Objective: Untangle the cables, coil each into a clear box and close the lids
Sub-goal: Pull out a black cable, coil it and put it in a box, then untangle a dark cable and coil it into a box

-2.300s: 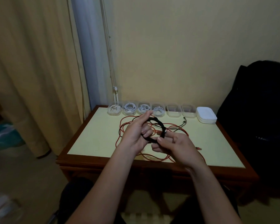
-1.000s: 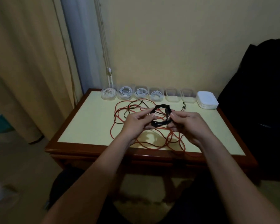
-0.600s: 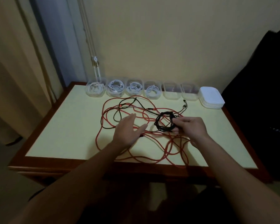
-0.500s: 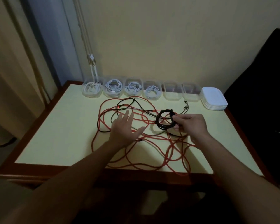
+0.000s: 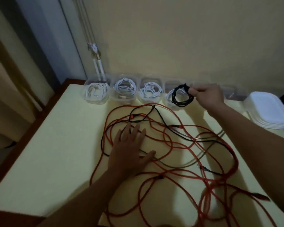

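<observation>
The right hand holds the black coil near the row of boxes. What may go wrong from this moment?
1. The black coil seems to hang over a box that already holds a white cable; dropped there, the two may tangle.
2. The right hand pinches the coil at one side only, so its loops may spring open.

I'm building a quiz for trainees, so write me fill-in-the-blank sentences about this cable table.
1. The cable coil in the right hand is ___.
2. The left hand lies flat on a mostly ___ tangle.
3. The lid stack sits at the box row's ___ end.
Missing: black; red; right.
</observation>
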The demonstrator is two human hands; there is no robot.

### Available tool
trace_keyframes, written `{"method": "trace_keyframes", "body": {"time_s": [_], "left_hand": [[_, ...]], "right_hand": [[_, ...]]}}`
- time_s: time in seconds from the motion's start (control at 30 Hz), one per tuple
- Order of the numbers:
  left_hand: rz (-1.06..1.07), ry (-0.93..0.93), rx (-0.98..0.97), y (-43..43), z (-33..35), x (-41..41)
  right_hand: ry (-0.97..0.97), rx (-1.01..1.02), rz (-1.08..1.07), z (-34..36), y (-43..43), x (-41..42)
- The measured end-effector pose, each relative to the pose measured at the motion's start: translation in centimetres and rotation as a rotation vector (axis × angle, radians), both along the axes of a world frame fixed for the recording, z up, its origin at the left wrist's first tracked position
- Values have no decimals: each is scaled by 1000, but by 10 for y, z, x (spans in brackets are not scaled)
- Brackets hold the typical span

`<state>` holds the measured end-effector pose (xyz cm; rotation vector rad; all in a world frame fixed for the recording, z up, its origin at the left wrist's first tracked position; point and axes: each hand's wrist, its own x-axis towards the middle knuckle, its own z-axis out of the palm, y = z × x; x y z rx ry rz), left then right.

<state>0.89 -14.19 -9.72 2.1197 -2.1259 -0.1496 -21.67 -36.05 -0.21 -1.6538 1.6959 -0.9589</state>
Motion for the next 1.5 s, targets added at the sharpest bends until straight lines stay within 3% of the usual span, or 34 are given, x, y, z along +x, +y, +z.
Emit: {"method": "trace_keyframes", "body": {"time_s": [0.23,0.47,0.53,0.67,0.9,1.1,1.27,1.37,1.5], "left_hand": [[-11,35,-29,0,-2,2],[-4,36,-25,-1,0,3],[-2,32,-28,0,0,3],[1,49,-31,0,-1,3],[0,61,-51,-1,-3,3],[6,37,-53,0,-2,1],[14,36,-57,-1,-3,1],[17,51,-57,0,-3,0],[-3,77,-56,2,-2,2]], "right_hand": [[539,-111,160,-21,-53,30],[851,-352,130,-31,-48,40],[839,-356,189,-28,-38,43],[883,-132,403,-38,-27,47],[883,-203,439,-42,-25,49],[599,-256,524,-25,63,32],[387,-32,485,-23,186,-1],[471,-5,548,-42,250,-17],[810,-66,568,-85,297,-27]]}}
